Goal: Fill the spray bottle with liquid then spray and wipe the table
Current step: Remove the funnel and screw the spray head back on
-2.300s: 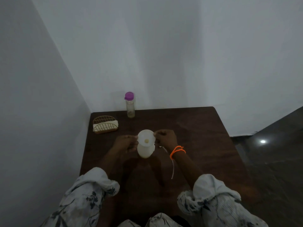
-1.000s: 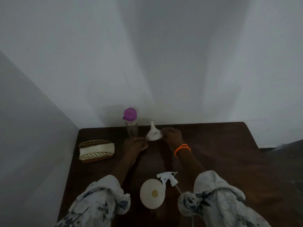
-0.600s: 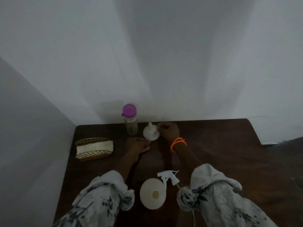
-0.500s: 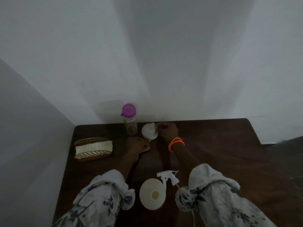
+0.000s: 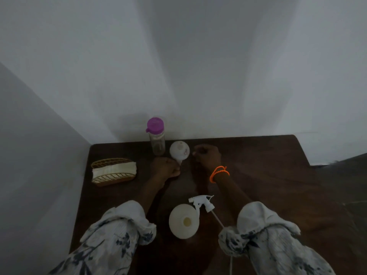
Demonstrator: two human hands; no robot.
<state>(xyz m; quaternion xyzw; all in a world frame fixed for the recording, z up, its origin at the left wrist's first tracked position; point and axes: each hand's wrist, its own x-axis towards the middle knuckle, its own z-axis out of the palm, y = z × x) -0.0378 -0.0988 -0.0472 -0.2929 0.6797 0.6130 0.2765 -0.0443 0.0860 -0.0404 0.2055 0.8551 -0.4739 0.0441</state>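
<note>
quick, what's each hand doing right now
left hand: closed on the funnel spout
right hand: closed in a loose fist beside the funnel, holding nothing visible

Dark wood table against white walls. Left hand pinching spout of white funnel, funnel tipped on its side at far centre, just right of clear bottle with purple lid. Right hand fisted just right of funnel, touching or not unclear. Open white spray bottle near centre, trigger sprayer head lying beside it. Wicker napkin holder far left.
</note>
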